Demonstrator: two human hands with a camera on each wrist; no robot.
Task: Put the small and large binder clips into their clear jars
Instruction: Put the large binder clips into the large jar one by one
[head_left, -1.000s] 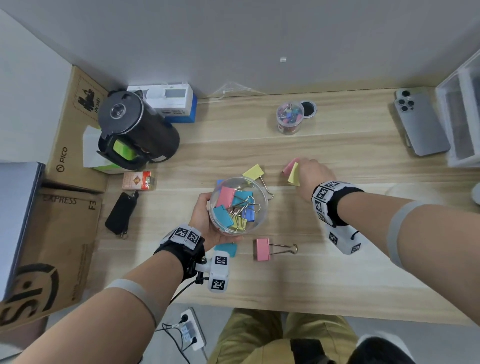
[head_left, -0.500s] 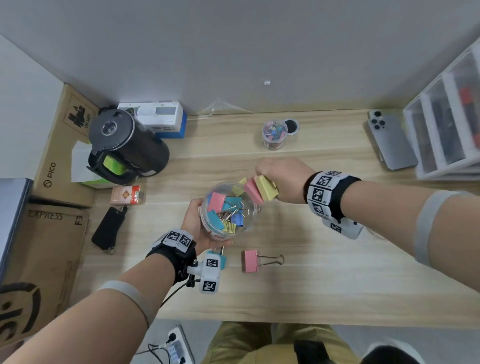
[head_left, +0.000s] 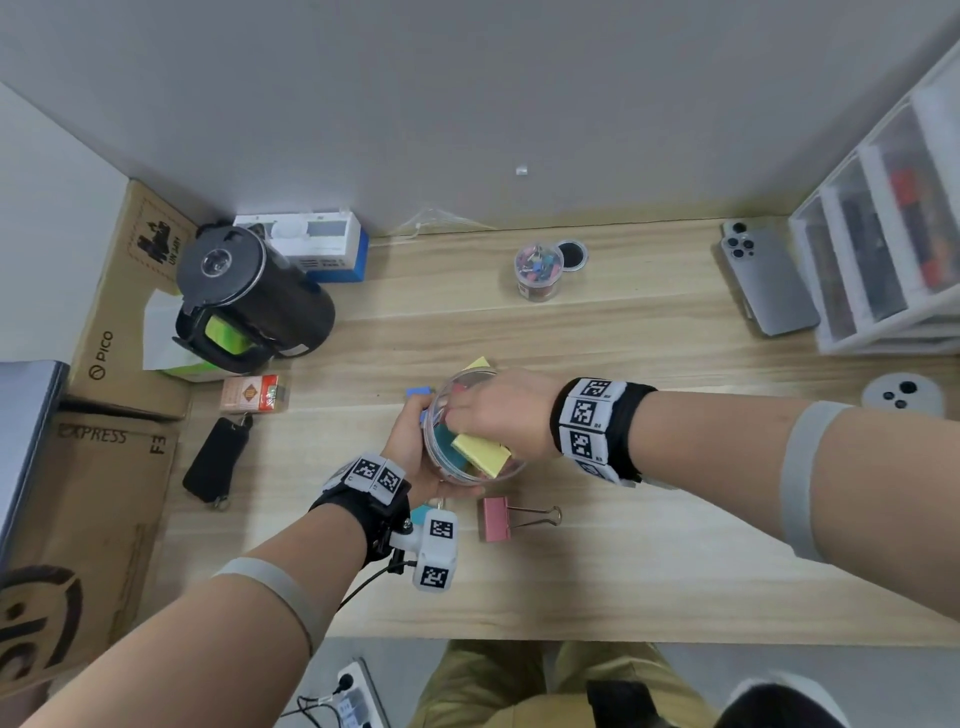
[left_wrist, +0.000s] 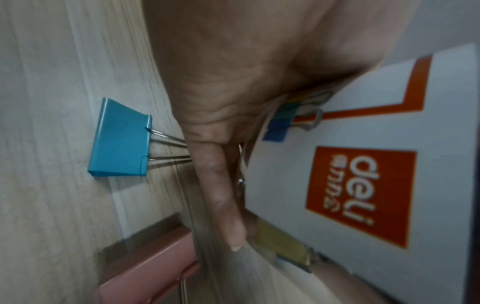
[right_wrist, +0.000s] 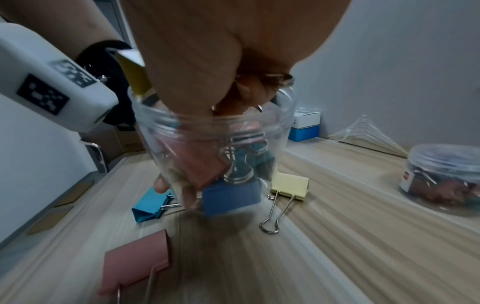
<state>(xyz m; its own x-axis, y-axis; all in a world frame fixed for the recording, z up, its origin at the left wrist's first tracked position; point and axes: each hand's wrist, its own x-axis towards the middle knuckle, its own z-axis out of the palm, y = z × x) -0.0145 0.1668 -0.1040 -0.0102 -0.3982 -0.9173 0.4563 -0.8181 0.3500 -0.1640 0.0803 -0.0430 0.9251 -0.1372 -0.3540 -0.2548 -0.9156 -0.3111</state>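
Observation:
My left hand (head_left: 413, 441) grips the large clear jar (head_left: 441, 467), tilted above the desk and holding several big coloured binder clips. My right hand (head_left: 460, 415) is at the jar's mouth, fingers curled round a yellow large clip (head_left: 480, 453) and a pink one's wire handles (right_wrist: 275, 78). On the desk lie a pink large clip (head_left: 496, 519), a teal large clip (left_wrist: 119, 139) under my left wrist, and a yellow large clip (right_wrist: 289, 185) behind the jar. The small jar (head_left: 538, 270), filled with small clips, stands at the back.
The small jar's black lid (head_left: 571, 254) lies beside it. A black kettle (head_left: 249, 296), a small red-and-white packet (head_left: 254, 393) and a black key pouch (head_left: 215, 460) are at the left. A phone (head_left: 769, 280) and clear drawers (head_left: 883, 234) are at the right.
My right hand picked up a pink and a yellow clip from the desk and carried them left into the mouth of the jar. The left hand kept holding the jar.

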